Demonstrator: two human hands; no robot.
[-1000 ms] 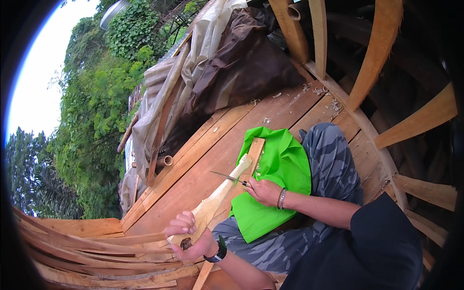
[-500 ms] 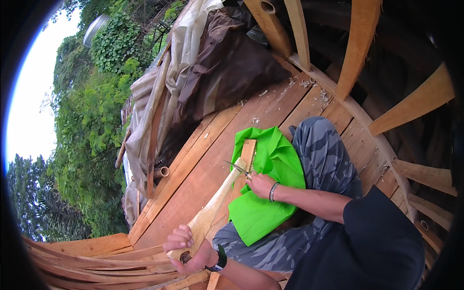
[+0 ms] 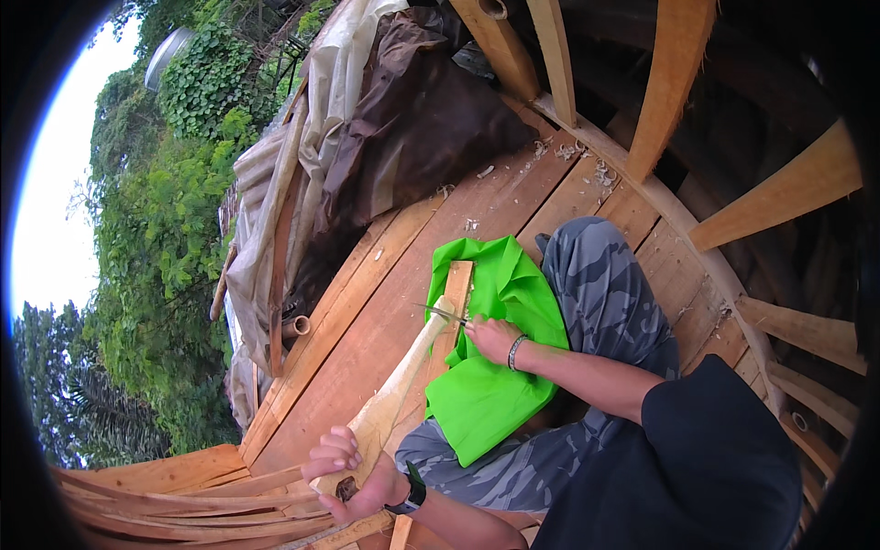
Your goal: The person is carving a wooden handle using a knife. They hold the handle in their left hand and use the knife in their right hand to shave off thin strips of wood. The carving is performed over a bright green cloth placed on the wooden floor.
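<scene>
Grips with left hand the broad end of a pale, tapering wooden piece, slanting from lower left-centre to mid-frame; wraps fingers around it. Clasps thin grey metal knife in closed right hand, laying blade across narrow end. Best to shave shallowly, along the grain, bracing tip on flat tan wooden strip.

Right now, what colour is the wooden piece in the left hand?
Pale tan; the wooden piece shows best in the head view.

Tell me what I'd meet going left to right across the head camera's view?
Pale sky, left hand, knife, right hand, wrist bracelet, black shirt.
</scene>
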